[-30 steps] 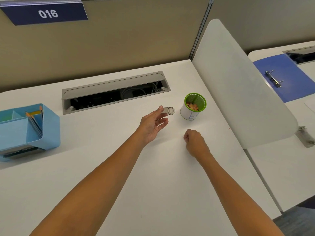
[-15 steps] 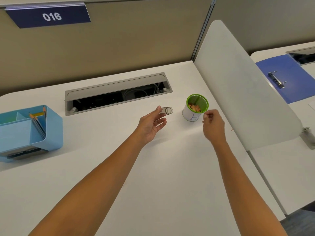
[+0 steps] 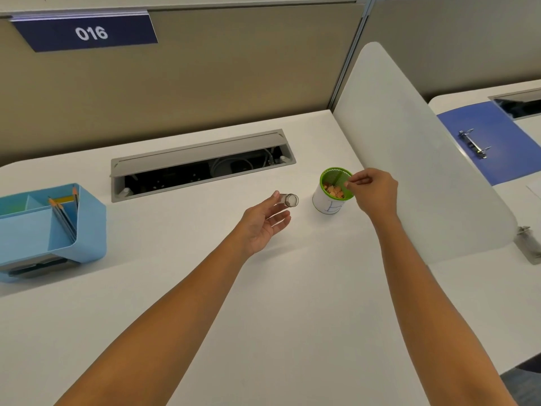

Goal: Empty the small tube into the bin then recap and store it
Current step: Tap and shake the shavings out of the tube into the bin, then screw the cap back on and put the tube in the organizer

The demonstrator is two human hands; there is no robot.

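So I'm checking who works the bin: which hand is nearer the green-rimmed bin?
Right. The right hand pinches at the green-rimmed bin's rim; the left hand holds the tube beside it, apart.

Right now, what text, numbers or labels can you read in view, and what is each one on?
"016": white digits on the dark blue sign on the partition wall.
Blue pen lines on the white side of the bin: no readable text.
Tube, blue organizer, blue binder: no text visible.
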